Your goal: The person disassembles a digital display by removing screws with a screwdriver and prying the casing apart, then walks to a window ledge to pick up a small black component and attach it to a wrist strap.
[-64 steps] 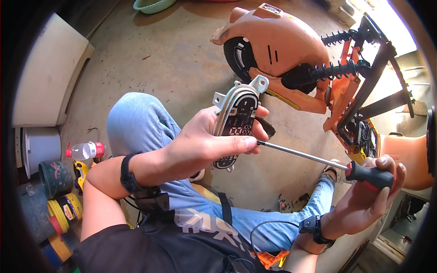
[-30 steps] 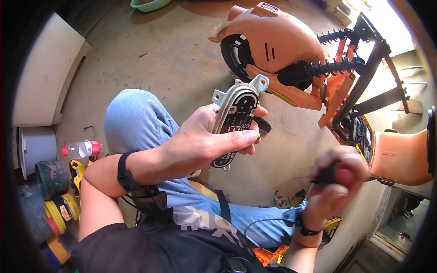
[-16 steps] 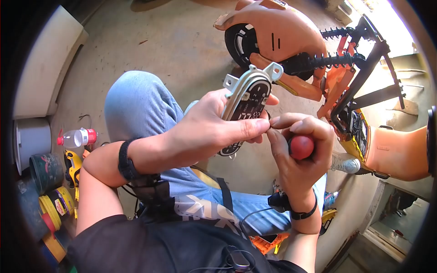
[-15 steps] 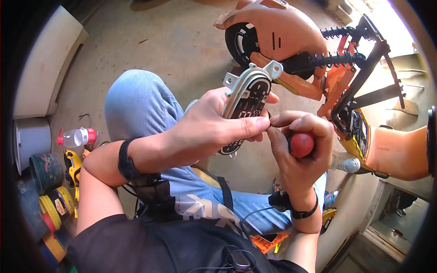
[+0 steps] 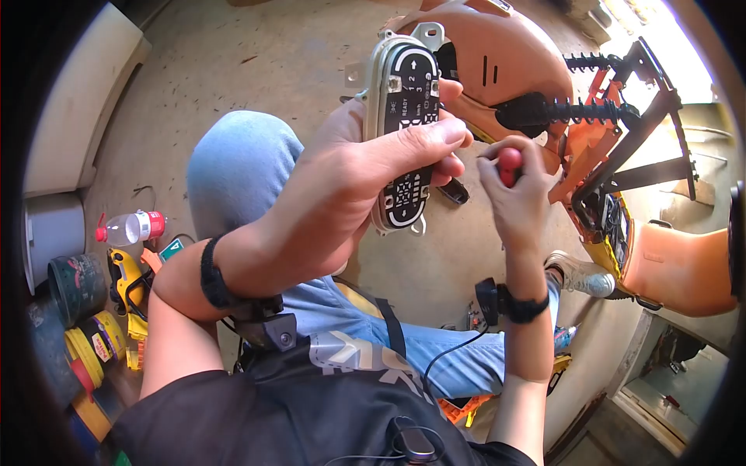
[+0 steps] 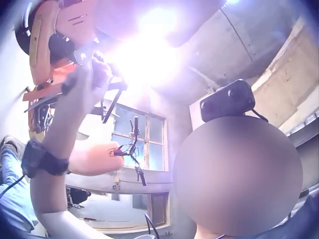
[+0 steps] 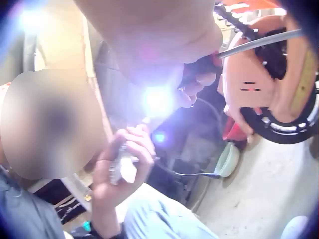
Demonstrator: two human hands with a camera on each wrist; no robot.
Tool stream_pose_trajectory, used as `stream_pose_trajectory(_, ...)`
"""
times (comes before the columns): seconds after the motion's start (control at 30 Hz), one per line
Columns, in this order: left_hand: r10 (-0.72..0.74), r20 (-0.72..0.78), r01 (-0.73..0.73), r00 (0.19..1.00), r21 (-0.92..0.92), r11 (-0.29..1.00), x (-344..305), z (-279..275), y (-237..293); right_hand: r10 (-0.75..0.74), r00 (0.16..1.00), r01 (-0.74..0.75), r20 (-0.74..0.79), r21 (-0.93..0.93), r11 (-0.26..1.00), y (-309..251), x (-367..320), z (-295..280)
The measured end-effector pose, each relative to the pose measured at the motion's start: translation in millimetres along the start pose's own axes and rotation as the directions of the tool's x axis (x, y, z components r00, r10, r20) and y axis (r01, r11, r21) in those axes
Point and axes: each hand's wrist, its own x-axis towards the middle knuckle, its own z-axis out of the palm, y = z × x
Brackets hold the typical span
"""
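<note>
My left hand (image 5: 342,171) grips an oval display unit (image 5: 404,194), its thumb across the black face with white digits, tabs at the upper end. To its right, my right hand (image 5: 514,190) is curled round a screwdriver with a red-ended handle (image 5: 510,160). The right wrist view shows the screwdriver's metal shaft (image 7: 259,45) reaching out from the dark handle by the right hand (image 7: 164,45); there the left hand (image 7: 122,174) holds the unit (image 7: 123,168) lower down. In the left wrist view the right hand (image 6: 82,82) is washed out by glare. The two hands are apart.
An orange vehicle body (image 5: 505,62) with black springs and frame lies ahead on the right. Left are a bottle (image 5: 134,227), a yellow tool (image 5: 126,283), several buckets (image 5: 76,283) and a white cabinet (image 5: 85,93). Small parts (image 5: 472,317) lie on the floor.
The left hand has raised the display unit closer to the head camera. The right hand has moved up and away from the left, still holding the screwdriver, whose shaft earlier pointed toward the unit.
</note>
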Motion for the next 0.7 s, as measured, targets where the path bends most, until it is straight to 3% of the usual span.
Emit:
stream_pose_trajectory(0.03,0.001,-0.004,-0.001,1.0,-0.003,1.0,0.7,-0.7,2.2,0.039,0.999,-0.04,0.031,0.048,0.998,30.5,1.0,14.0)
stream_pose_trajectory(0.1,0.017,0.017,-0.017,1.0,-0.02,1.0,2.2,-2.0,5.4,0.112,0.988,-0.11,0.102,-0.026,0.994,83.5,-2.6,40.6)
stream_pose_trajectory(0.13,0.019,0.009,-0.018,1.0,-0.022,1.0,2.8,-3.5,6.9,0.219,0.965,-0.227,0.142,0.04,0.973,107.4,-8.9,55.8)
stream_pose_trajectory(0.17,0.01,0.015,-0.01,1.0,-0.004,1.0,3.5,-4.7,8.1,0.223,0.954,-0.238,0.201,0.052,0.97,151.8,-15.2,75.0)
stream_pose_trajectory(0.23,-0.001,0.014,0.0,1.0,0.017,1.0,5.6,-6.1,11.4,0.259,0.95,-0.255,0.177,-0.043,0.966,211.8,-27.6,111.0)
stream_pose_trajectory(0.27,-0.015,-0.003,0.015,1.0,0.015,1.0,7.0,-6.2,13.4,0.26,0.948,-0.257,0.183,-0.04,0.965,214.2,-31.5,117.4)
stream_pose_trajectory(0.33,-0.028,-0.047,0.028,0.998,0.005,1.0,10.4,-6.6,12.8,0.386,0.904,-0.338,0.186,-0.245,0.909,215.2,-46.5,132.6)
stream_pose_trajectory(0.43,-0.044,-0.092,0.042,0.995,-0.015,0.999,15.5,-8.9,12.8,0.458,0.864,-0.384,0.211,-0.313,0.869,235.9,-56.8,158.2)
stream_pose_trajectory(0.7,-0.09,-0.128,0.089,0.988,-0.015,0.996,26.0,-11.1,18.8,0.558,0.787,-0.456,0.263,-0.36,0.814,276.1,-59.2,202.7)
